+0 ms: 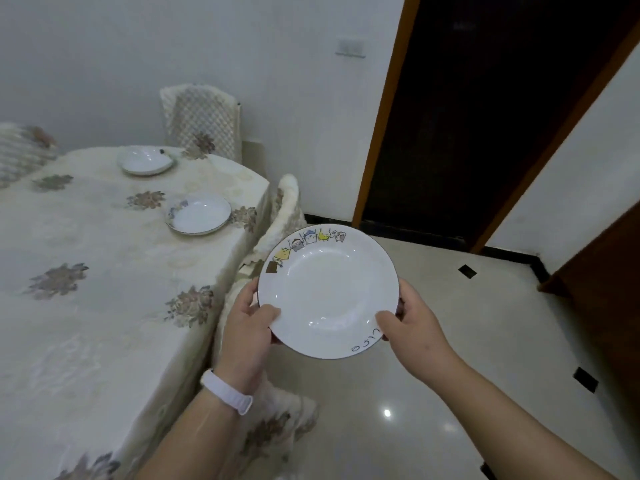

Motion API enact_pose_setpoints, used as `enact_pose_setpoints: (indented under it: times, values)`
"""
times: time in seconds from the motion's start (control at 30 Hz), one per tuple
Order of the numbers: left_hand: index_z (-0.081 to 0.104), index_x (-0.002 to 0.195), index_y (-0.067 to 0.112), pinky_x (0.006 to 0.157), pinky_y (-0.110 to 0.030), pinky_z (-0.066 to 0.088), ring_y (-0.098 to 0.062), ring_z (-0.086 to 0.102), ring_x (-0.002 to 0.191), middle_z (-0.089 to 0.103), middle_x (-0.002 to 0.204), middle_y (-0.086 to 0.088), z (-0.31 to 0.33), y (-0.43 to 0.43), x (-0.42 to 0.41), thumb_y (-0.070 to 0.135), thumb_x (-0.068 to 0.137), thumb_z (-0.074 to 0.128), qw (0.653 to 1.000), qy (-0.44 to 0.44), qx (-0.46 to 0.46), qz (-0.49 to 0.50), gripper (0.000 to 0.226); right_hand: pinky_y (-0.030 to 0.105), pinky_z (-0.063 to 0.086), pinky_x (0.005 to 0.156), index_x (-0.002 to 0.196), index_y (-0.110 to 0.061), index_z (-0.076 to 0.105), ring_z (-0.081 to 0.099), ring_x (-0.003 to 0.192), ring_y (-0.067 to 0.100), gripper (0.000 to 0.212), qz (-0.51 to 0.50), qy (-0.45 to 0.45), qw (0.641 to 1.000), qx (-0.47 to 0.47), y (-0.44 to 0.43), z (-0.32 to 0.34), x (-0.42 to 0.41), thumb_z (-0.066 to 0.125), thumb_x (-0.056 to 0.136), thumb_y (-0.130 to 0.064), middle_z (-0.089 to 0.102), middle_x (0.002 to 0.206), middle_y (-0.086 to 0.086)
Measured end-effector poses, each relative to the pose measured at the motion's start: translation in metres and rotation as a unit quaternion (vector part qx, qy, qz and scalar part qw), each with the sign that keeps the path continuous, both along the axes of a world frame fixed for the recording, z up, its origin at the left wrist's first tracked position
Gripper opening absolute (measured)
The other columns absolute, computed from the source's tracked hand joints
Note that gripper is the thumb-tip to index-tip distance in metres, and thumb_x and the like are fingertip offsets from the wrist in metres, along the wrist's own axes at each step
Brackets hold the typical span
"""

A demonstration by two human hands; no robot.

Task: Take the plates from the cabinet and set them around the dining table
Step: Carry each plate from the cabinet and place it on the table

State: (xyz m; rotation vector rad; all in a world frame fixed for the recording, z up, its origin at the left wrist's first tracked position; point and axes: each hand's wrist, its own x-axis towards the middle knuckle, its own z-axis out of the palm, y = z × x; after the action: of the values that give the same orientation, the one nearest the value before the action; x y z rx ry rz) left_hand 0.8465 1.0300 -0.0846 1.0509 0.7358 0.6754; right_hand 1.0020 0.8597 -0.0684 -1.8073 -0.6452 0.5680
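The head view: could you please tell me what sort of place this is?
Most likely a home dining room: a table under a floral cloth, a far plate and a near plate set on it, and a covered chair. The left hand and right hand grip a third plate.

The plate I hold is white, thinly rimmed dark, with yellow, blue and grey cartoon figures on its far edge and dark lettering nearer me. My wristband is white. The tablecloth is cream with grey-brown flower clusters; the floor tiles pale with black diamonds.
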Motion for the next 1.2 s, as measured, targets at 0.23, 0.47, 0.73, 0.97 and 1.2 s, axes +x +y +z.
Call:
enact_pose_setpoints:
  times: [0.23,0.47,0.73,0.97,1.2]
  values:
    - [0.067,0.112,0.034,0.069,-0.047,0.059,-0.025,0.070,0.092,0.073,0.107,0.001,-0.009,0.078,-0.047,0.005,0.068,0.052,0.992,-0.012,-0.012,0.126,0.055,0.020,0.054,0.063,0.124,-0.049,0.052,0.065,0.086,0.002,0.060,0.122,-0.011,0.992,-0.013,0.120,-0.004,-0.013,0.049,0.073,-0.017,0.068,0.099,-0.023]
    - [0.061,0.118,0.032,0.056,-0.048,0.059,-0.029,0.070,0.079,0.075,0.091,-0.003,-0.027,0.115,-0.124,-0.006,0.087,0.046,0.962,0.044,-0.016,0.268,0.051,0.023,0.053,0.059,0.118,-0.050,0.055,0.058,0.066,-0.001,0.057,0.271,-0.005,0.961,-0.050,0.220,-0.028,-0.052,0.051,0.072,-0.015,0.066,0.081,-0.020]
    - [0.062,0.111,0.045,0.061,-0.056,0.057,-0.029,0.067,0.081,0.074,0.090,0.005,-0.053,0.130,-0.176,0.001,0.083,0.050,0.915,0.122,-0.023,0.383,0.054,0.032,0.056,0.068,0.103,-0.067,0.048,0.062,0.076,0.003,0.052,0.410,-0.012,0.906,-0.104,0.305,-0.062,-0.091,0.054,0.073,-0.024,0.066,0.088,-0.022]
    - [0.063,0.105,0.055,0.064,-0.059,0.056,-0.030,0.067,0.087,0.073,0.096,0.008,-0.077,0.161,-0.167,0.011,0.075,0.051,0.873,0.153,-0.061,0.459,0.055,0.036,0.056,0.071,0.113,-0.056,0.043,0.065,0.082,0.012,0.049,0.496,-0.027,0.855,-0.152,0.384,-0.095,-0.088,0.053,0.071,-0.032,0.067,0.093,-0.013]
    - [0.061,0.116,0.049,0.067,-0.055,0.060,-0.028,0.067,0.096,0.071,0.110,0.002,-0.107,0.187,-0.172,0.007,0.080,0.053,0.827,0.195,-0.092,0.519,0.057,0.032,0.055,0.071,0.132,-0.038,0.041,0.063,0.079,0.002,0.056,0.566,-0.030,0.803,-0.186,0.451,-0.143,-0.104,0.058,0.080,-0.024,0.065,0.095,-0.017]
